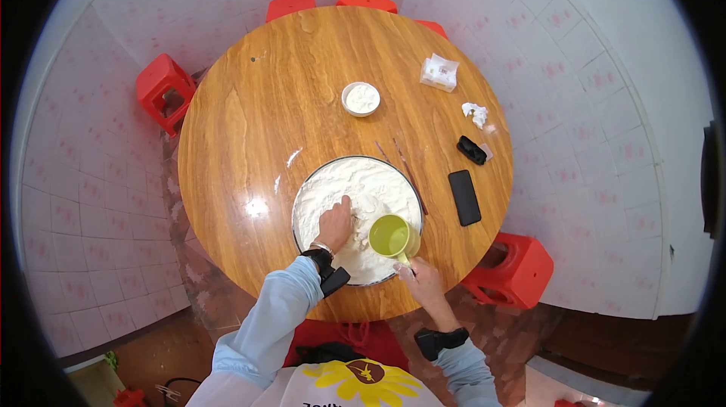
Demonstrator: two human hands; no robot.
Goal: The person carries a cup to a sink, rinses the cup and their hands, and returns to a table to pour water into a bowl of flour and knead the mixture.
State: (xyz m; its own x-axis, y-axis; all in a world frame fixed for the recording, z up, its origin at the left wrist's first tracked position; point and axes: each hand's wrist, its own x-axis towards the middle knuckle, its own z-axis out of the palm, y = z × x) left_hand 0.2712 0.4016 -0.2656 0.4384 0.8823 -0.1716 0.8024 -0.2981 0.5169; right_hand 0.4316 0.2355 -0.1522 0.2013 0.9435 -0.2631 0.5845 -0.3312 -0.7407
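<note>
A wide round basin of white flour (348, 172) sits near the front edge of the wooden table. My left hand (336, 224) is down in the flour at the middle of the basin, its fingers bent and partly hidden, so what they hold, if anything, does not show. My right hand (425, 284) grips the handle of a yellow-green cup (394, 237), which is over the right part of the basin and holds what looks like clear liquid. Beside the cup, the flour looks clumped.
Beyond the basin stands a white bowl (361, 99) of flour. Chopsticks (411, 176) lie right of the basin. Farther right are a phone (464, 197), a black item (471, 150), crumpled tissue (475, 114) and a tissue pack (439, 73). Red stools (516, 271) surround the round table (227, 142).
</note>
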